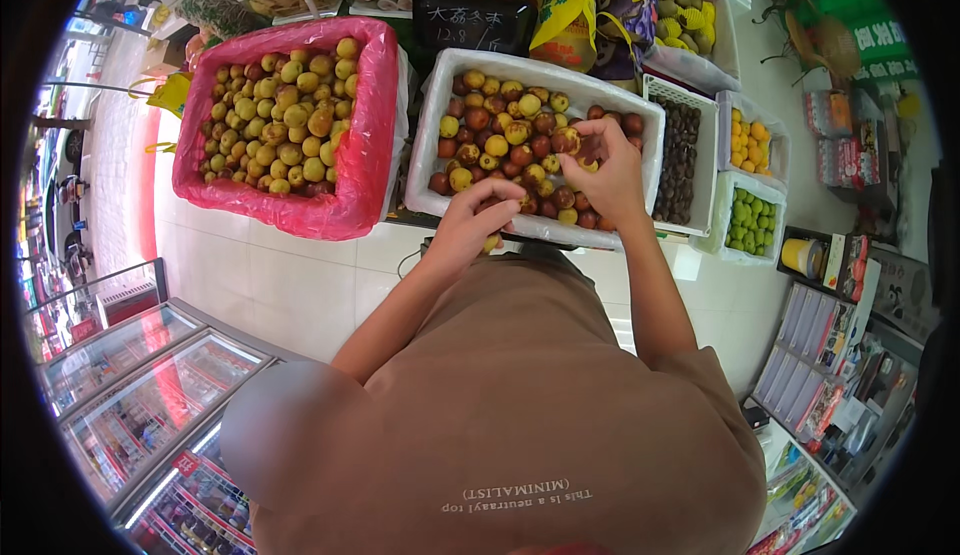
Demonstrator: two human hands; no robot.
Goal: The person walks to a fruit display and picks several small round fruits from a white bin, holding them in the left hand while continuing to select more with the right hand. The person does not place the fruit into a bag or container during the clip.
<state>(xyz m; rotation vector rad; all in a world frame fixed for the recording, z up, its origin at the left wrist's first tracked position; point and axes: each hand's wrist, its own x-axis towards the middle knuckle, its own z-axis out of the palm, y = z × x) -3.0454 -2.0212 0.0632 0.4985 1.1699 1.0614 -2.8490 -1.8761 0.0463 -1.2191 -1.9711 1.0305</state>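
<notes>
Before me stands a white-lined box (427, 151) of red-brown and yellow-green jujubes (496, 145). My right hand (611, 172) is over its right part, thumb and forefinger pinching a brown-and-yellow jujube (566, 140); more fruit lies under and behind the fingers. My left hand (480, 221) is at the box's near edge, its fingers curled round jujubes, of which one yellowish fruit (490, 243) shows below the palm. How many it holds is hidden. To the left, a box lined with pink plastic (360, 112) holds greener jujubes (274, 116).
A black handwritten price board (474, 22) and yellow bags (566, 14) stand behind the box. At right are a white basket of dark brown nuts or fruit (677, 157), a box of orange fruit (748, 142) and one of green fruit (750, 221). Glass-topped freezers (161, 397) stand at lower left.
</notes>
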